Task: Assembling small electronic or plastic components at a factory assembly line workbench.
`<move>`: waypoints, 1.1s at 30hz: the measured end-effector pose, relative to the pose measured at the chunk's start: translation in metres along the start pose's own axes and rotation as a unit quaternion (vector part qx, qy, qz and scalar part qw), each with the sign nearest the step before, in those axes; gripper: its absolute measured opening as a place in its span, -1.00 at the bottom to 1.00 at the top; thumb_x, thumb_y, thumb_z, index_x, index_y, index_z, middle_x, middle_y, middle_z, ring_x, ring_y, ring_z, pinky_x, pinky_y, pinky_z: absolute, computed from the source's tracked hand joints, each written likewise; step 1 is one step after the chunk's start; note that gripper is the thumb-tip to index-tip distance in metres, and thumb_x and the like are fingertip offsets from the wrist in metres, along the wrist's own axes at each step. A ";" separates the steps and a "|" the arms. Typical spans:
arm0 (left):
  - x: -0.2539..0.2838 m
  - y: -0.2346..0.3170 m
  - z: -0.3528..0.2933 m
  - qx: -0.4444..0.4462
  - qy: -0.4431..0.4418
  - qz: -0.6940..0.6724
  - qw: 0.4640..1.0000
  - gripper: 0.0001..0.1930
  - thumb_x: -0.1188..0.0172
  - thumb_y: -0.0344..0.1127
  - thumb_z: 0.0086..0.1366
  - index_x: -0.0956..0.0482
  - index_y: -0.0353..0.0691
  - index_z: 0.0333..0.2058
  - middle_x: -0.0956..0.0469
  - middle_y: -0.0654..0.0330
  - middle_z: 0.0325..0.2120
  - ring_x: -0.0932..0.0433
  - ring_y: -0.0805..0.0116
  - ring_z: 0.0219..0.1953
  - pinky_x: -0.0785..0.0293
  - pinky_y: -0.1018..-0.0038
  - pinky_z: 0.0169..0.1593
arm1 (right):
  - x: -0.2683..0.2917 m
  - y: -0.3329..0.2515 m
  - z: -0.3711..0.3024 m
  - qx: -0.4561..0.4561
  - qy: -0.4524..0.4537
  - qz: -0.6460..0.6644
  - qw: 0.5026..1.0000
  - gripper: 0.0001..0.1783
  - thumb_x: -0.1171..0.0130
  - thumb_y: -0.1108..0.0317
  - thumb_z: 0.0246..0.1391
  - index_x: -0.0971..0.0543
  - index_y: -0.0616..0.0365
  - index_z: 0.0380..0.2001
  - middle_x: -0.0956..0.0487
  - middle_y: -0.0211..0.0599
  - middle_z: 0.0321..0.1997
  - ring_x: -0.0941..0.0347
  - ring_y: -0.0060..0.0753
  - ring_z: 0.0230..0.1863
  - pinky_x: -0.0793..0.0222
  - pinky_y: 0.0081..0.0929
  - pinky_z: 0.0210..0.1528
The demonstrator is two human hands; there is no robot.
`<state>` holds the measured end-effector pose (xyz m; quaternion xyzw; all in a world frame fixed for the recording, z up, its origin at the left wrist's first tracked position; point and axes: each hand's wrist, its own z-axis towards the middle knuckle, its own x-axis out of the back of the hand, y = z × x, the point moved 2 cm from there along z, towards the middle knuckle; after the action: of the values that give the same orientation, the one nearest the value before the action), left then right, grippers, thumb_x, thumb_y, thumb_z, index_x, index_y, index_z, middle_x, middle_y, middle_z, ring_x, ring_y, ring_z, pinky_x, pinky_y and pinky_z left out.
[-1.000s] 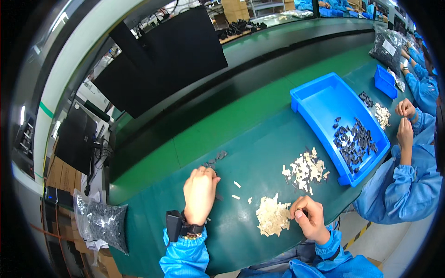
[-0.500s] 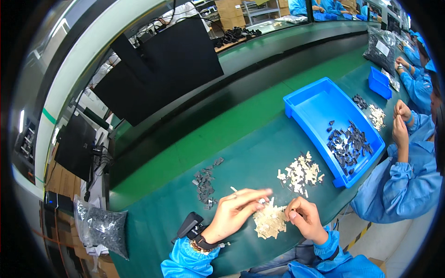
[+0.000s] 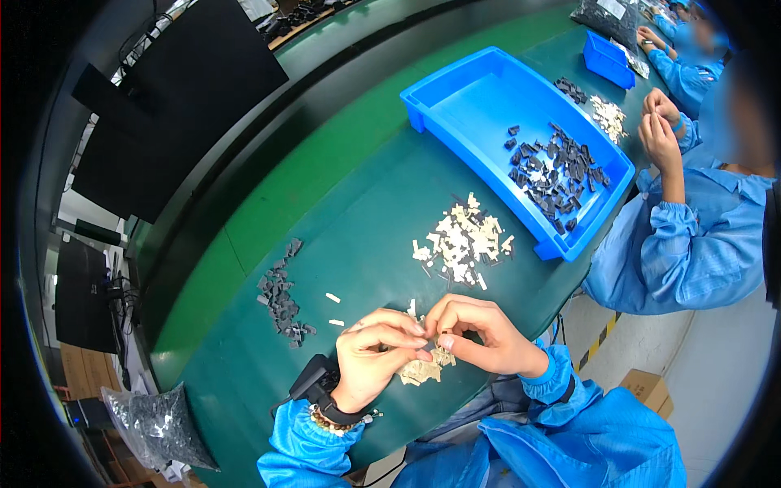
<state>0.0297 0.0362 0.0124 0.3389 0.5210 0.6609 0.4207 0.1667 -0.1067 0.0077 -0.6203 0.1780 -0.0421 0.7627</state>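
Close together above a pile of small cream-coloured strips (image 3: 420,372), my two hands meet at their fingertips. My left hand (image 3: 376,351) is closed in a pinch, with thumb and fingers pressed together; whatever is between them is too small to make out. My right hand (image 3: 485,335) is pinched too, and a bit of a small dark piece shows at its fingertips. Left of my hands lies a heap of small black plastic parts (image 3: 281,301). Two loose cream strips (image 3: 333,298) lie between that heap and my left hand.
A second pile of cream strips (image 3: 464,240) lies beyond my right hand. Behind it stands a large blue tray (image 3: 455,85) holding black parts. A bag of dark parts (image 3: 154,423) rests at the left edge. A co-worker's hands (image 3: 661,130) are at the right, near a smaller blue bin (image 3: 608,61).
My view has swung to the right, so things appear shifted left. My hands have come together at the fingertips; the left, with its fingers stretched before, is now pinched.
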 end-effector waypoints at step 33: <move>0.006 0.003 0.005 0.020 -0.024 0.090 0.995 -0.83 -0.48 -0.62 -0.06 -0.71 -0.33 -0.45 -0.65 0.14 -0.36 -0.67 0.27 -0.23 -0.63 0.40 -0.13 | 0.001 0.002 0.000 -0.071 -0.037 -0.053 0.995 -0.90 -0.17 0.49 0.22 -0.51 0.32 -0.34 -0.64 -0.22 -0.19 -0.56 -0.58 -0.34 -0.58 -0.61 -0.34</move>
<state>0.0312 0.0439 0.0163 0.4084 0.4913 0.6769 0.3655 0.1671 -0.1061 0.0058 -0.6824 0.1193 -0.0474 0.7196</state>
